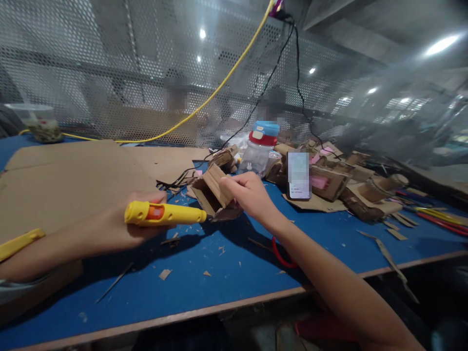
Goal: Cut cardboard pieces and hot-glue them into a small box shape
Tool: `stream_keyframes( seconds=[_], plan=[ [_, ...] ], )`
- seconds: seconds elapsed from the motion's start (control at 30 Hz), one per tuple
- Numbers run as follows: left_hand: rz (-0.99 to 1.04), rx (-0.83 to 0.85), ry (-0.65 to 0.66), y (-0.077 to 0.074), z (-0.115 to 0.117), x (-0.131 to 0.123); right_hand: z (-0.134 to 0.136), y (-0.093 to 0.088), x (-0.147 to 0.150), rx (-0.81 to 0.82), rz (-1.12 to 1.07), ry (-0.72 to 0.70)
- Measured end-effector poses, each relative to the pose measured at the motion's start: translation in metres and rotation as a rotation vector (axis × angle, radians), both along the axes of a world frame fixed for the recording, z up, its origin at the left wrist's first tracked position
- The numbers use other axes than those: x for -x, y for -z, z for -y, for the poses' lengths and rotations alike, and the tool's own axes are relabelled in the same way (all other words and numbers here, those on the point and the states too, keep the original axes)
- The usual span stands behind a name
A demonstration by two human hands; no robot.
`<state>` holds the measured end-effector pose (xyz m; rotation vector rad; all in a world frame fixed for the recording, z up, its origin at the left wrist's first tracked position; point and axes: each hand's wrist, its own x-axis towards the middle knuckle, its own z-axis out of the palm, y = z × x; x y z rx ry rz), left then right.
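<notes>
My left hand (133,234) is wrapped round a yellow glue gun (179,214), which lies nearly level and points right. Its dark nozzle is at the lower edge of a small open cardboard box (208,195); whether they touch I cannot tell. With thumb and fingers closed, my right hand (252,195) grips the upper right side of that box, a ridged cardboard panel (218,183). The box is tilted above the blue table (226,278), its hollow side facing left. Part of the box is hidden behind my right hand.
A large cardboard sheet (73,180) covers the back left. Behind the box stand a clear bottle (254,158) and an upright phone (299,178). Cardboard constructions (329,180) crowd the right. Red scissor-like handles (280,256) lie under my right forearm. A yellow cable (219,90) hangs behind.
</notes>
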<state>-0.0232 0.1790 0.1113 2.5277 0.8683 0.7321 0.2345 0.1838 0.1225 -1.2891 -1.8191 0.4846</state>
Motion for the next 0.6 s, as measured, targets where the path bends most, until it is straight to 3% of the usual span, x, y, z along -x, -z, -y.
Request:
stream_keyframes(
  seconds=[0.33,0.6],
  plan=[
    [-0.004,0.104,-0.009,0.0041,0.0,0.0038,-0.0006,-0.001,-0.0007,0.009,-0.009,-0.004],
    [-0.014,0.074,-0.001,0.0051,-0.0001,0.0041,0.001,-0.0025,-0.001,0.0,-0.002,-0.004]
  ],
)
